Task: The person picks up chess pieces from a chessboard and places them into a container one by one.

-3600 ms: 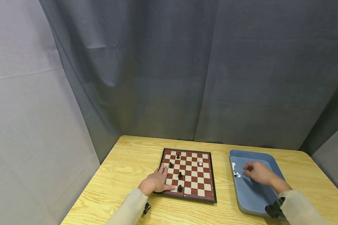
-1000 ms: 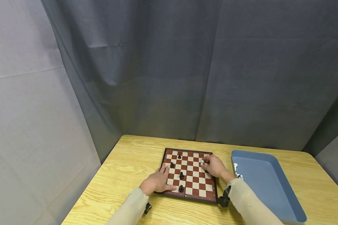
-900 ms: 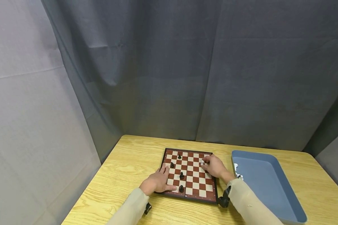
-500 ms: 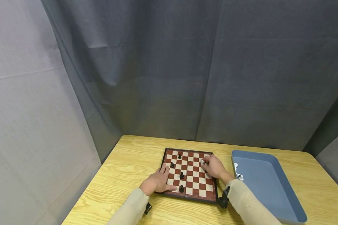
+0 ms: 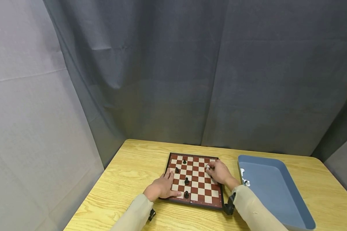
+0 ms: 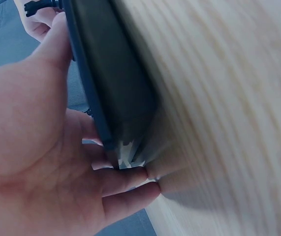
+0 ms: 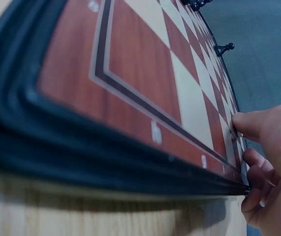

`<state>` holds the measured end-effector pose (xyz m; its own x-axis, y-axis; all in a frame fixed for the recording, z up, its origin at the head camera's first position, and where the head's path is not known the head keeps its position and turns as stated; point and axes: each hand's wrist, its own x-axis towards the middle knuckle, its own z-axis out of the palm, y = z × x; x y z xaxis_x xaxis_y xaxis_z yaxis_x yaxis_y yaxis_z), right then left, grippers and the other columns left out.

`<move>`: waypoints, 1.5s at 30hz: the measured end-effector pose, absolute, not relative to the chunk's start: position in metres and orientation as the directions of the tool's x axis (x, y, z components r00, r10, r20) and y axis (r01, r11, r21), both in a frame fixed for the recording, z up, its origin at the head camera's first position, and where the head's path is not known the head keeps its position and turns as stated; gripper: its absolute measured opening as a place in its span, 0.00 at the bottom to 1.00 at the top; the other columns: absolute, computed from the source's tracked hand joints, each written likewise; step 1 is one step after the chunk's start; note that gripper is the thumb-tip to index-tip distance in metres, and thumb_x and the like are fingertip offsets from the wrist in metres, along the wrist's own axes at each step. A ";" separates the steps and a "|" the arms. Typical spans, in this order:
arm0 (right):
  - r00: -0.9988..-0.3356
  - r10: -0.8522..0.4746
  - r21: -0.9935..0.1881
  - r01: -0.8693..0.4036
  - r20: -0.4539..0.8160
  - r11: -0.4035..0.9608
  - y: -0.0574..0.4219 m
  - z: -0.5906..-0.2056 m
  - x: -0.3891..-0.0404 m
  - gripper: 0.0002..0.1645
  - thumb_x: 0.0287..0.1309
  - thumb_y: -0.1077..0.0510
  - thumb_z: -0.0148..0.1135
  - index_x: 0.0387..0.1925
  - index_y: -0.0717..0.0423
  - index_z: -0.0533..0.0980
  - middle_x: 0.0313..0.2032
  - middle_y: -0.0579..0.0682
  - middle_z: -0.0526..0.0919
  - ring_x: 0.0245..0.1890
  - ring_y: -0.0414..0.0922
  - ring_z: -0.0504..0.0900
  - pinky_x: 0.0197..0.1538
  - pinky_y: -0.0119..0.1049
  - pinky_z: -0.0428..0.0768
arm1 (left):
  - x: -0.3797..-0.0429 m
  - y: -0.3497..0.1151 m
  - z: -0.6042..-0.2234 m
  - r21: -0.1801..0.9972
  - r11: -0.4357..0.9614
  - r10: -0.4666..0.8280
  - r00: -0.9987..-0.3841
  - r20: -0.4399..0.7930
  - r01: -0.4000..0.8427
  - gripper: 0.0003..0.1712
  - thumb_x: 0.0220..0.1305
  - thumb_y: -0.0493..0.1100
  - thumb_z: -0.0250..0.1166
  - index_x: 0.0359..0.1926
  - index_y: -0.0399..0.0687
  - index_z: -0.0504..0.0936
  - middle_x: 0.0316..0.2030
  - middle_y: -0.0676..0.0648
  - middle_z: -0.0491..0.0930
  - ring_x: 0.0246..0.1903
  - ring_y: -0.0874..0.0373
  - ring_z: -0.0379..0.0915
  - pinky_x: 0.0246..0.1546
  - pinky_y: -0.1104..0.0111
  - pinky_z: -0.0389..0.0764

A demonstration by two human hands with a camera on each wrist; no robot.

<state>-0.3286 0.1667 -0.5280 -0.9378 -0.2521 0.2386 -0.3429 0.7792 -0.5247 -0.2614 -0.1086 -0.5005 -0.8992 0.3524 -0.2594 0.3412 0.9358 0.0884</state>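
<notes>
A red-and-cream chessboard [image 5: 200, 184] with a dark rim lies on the table. My left hand [image 5: 162, 186] rests on its left edge, fingers extended and thumb along the near edge; in the left wrist view two fingertips touch the tabletop beside the rim. Near the board's far right, my right hand [image 5: 221, 171] pinches a small white chess piece [image 5: 208, 167], which stands on or just above a square; its kind is too small to tell. Several black chess pieces, one a piece near the front [image 5: 186, 194], stand upright on the left half.
Right of the board stands a blue-grey tray [image 5: 299, 199]. White chess pieces [image 5: 246, 183] lie inside along its left wall. The wooden table [image 5: 127, 170] ends at a grey curtain [image 5: 167, 80] behind and a pale one on the left.
From above the tray, my right hand has moved left to the board and taken hold of the white chess piece there. Over the last second it hardly moves. The left hand stays put.
</notes>
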 end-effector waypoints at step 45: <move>-0.926 -0.297 -0.505 -0.377 0.234 0.777 0.241 -0.477 -0.299 0.03 0.58 0.63 0.62 0.34 0.59 0.80 0.28 0.46 0.79 0.26 0.40 0.75 0.27 0.36 0.73 | -0.264 -0.109 -0.503 0.077 0.937 0.349 -0.899 -0.263 0.341 0.58 0.56 0.76 0.50 0.74 0.42 0.49 0.73 0.39 0.43 0.66 0.42 0.54 0.53 0.57 0.73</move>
<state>-0.2990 0.2407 -0.4772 -0.9258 -0.2969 0.2338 -0.3766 0.7765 -0.5052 -0.2644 -0.1085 -0.5028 -0.8993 0.3492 -0.2632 0.3414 0.9368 0.0766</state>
